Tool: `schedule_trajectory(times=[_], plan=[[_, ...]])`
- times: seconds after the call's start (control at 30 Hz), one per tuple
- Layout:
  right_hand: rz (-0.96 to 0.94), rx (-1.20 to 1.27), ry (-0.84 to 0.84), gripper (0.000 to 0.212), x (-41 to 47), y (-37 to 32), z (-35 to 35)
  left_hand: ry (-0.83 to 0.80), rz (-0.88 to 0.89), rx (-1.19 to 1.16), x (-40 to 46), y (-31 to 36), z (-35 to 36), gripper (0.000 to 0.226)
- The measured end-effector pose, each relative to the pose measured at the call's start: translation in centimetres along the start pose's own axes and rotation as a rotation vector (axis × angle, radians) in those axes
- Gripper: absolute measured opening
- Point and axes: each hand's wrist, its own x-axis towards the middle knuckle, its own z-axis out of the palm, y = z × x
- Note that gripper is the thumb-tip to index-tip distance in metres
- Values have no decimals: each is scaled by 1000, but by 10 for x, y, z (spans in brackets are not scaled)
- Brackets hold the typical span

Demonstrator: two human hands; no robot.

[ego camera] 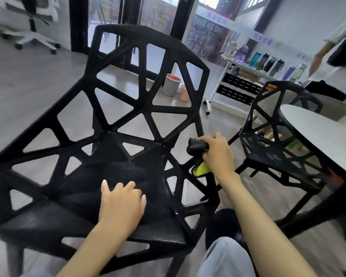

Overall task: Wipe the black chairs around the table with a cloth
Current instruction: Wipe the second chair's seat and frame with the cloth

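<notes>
From the head camera you are looking down on a black chair (116,148), a hard moulded shell cut into triangular openings, its faceted seat matte and its angular back rising toward the glass doors. Your left hand (121,204) lies flat on the seat, fingers nearly straight and spread a little, holding nothing. Your right hand (216,154) sits at the chair's right edge, where the seat meets the side frame, with fingers curled round a bunched cloth (198,156); the cloth is soft and crumpled, dark at the top with a bright yellow-green patch showing under your palm. To the right stands a second black chair (276,140) of the same lattice shape, pushed up beside a round table (324,136) with a smooth pale top and a dark edge. Behind it, a white wheeled rack (238,90) carries bottles, and a grey bucket (171,84) stands on the wood-look floor.
</notes>
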Motion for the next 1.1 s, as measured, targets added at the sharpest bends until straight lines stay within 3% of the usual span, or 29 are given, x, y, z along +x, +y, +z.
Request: schedule_trajectory(times=[0.13, 0.3, 0.43, 0.57, 0.63, 0.93, 1.1], plan=[[-30, -23, 47, 46, -37, 9, -2, -41, -31, 0, 0, 3, -3, 36], [-68, -13, -53, 46, -105, 29, -12, -92, -51, 107, 3, 14, -17, 37], [-81, -21, -25, 40, -42, 9, -6, -146, -29, 112, 2, 19, -25, 40], [-46, 9, 35, 28, 46, -11, 0, -38, -26, 50, -1, 14, -14, 25], [-13, 7, 38, 26, 73, -13, 0, -13, -22, 8, -2, 11, -7, 35], [-93, -80, -17, 27, 2, 0, -3, 85, -59, -32, -4, 9, 0, 35], [-115, -84, 85, 27, 75, -15, 10, 119, -42, -10, -5, 11, 3, 36]])
